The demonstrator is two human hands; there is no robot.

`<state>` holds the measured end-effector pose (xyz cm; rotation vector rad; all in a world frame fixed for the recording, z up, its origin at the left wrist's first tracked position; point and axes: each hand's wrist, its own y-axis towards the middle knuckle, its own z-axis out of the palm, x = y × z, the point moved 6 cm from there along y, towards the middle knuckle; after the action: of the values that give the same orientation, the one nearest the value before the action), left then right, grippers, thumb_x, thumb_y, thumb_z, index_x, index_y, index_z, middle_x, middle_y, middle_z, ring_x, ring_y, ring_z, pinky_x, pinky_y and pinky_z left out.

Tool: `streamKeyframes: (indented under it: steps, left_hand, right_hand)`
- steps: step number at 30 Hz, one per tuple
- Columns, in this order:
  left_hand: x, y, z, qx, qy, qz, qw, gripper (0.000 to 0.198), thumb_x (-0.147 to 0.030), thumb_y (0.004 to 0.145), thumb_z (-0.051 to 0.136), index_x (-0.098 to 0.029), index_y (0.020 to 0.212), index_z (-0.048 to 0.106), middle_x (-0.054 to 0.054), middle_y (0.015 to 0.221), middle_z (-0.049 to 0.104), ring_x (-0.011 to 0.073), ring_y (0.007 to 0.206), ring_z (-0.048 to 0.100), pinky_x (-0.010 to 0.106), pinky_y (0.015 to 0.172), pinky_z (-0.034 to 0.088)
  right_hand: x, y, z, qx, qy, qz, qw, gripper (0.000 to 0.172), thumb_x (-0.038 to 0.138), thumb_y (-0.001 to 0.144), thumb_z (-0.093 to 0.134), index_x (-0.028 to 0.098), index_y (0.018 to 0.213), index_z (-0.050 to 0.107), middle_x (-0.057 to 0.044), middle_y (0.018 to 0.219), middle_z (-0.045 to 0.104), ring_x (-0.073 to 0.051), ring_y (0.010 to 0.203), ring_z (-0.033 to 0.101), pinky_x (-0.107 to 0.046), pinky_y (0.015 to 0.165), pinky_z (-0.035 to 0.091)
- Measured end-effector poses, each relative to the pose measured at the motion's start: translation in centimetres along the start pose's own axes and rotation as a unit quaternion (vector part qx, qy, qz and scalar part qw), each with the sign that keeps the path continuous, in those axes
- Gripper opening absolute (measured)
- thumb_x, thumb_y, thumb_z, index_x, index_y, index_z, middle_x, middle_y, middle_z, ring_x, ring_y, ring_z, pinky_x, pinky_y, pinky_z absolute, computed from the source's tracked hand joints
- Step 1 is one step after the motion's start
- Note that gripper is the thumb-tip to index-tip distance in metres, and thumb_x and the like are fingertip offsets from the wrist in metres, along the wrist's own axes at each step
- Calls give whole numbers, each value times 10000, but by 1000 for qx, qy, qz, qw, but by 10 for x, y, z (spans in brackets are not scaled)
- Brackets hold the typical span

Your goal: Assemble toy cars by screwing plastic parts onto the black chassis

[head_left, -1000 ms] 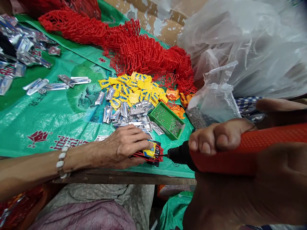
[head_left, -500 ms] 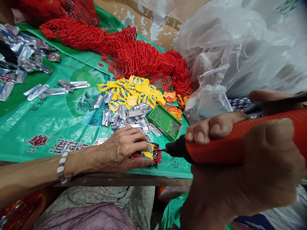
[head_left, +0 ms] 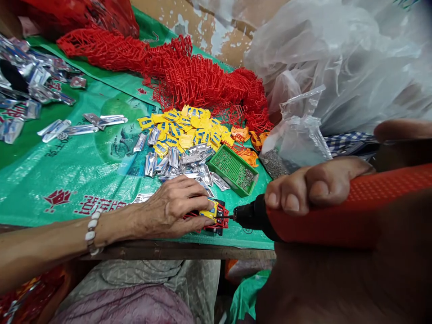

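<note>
At the near edge of the table, my left hand point(head_left: 173, 207) is closed around a small toy car point(head_left: 222, 217) with a yellow top, red frame and black wheels. My fingers hide much of the car. Wrapped in my right hand point(head_left: 324, 184) is a red electric screwdriver point(head_left: 324, 225), held level with its bit pointing left. The thin bit reaches over the car's near end; its very tip lies close to my left thumb, and whether it sits in a screw I cannot tell. Just beyond the car stands a green tray point(head_left: 232, 171) of small screws.
Behind my left hand lie silver parts point(head_left: 172, 159) and a heap of yellow car tops point(head_left: 189, 126). Red plastic frames point(head_left: 202, 85) form a long pile at the back. Orange parts point(head_left: 248, 155) and a clear bag of screws point(head_left: 275, 162) sit right of the tray. Large plastic bags point(head_left: 337, 67) fill the back right.
The car has turned slightly in my left hand, showing more of its near wheel. My screwdriver has come a little lower, and its bit now extends further over the car.
</note>
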<state>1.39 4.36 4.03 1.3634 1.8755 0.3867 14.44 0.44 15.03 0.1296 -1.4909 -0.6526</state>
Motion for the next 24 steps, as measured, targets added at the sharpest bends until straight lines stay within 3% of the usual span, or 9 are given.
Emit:
streamKeyframes:
  steps: [4, 13, 18, 24]
  left_hand:
    - [0, 0, 0, 3, 1, 8, 1000, 311, -377, 1028, 510, -139, 951, 694, 77, 888, 723, 202, 800, 666, 317, 724, 490]
    - [1, -3, 3, 9, 35, 38, 999, 315, -434, 1015, 533, -147, 995, 660, 89, 919, 730, 224, 835, 676, 342, 739, 486]
    - [3, -5, 5, 14, 22, 29, 999, 287, -428, 1004, 552, -157, 1025, 646, 93, 964, 721, 233, 844, 664, 355, 756, 481]
    - [3, -7, 8, 19, 25, 31, 999, 249, -406, 981, 596, -165, 1037, 626, 89, 975, 715, 240, 855, 657, 361, 765, 480]
  right_hand:
    - [0, 0, 0, 40, -32, 5, 999, 111, 245, 760, 716, 244, 806, 615, 65, 738, 483, -92, 601, 517, -279, 610, 489]
    - [-5, -1, -9, 0, -6, 21, 1000, 73, 276, 838, 689, 243, 822, 627, 63, 746, 471, -83, 596, 477, -254, 563, 492]
    - [-9, -2, -10, -27, -1, 51, 998, 165, 369, 928, 604, 270, 797, 623, 61, 686, 489, -87, 555, 504, -251, 540, 500]
    - [-10, 1, -9, -5, 15, 22, 1000, 261, 393, 919, 590, 246, 706, 630, 53, 688, 511, -74, 559, 521, -246, 523, 516]
